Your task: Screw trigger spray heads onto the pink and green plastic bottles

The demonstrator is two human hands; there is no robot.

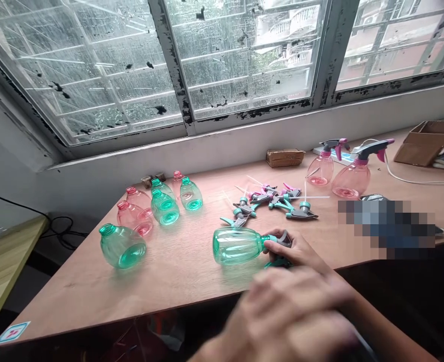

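Note:
My right hand (295, 249) is closed around the neck end of a green spray bottle (237, 246), which lies on its side with its base to the left. A grey and teal trigger head is at that end, partly hidden by the fingers. My left hand (282, 311) is close to the camera in front of the right wrist, its fingers smeared by motion. Just beyond the bottle lie several loose trigger sprayer heads (270, 201), grey with teal or pink parts and thin tubes.
To the left stand several capless bottles, green (121, 246) and pink (135, 216). Two pink bottles with sprayers (352, 178) stand at the back right. A small cardboard box (285, 158) lies by the wall, an open box (427, 143) at far right. A pixelated object lies at right.

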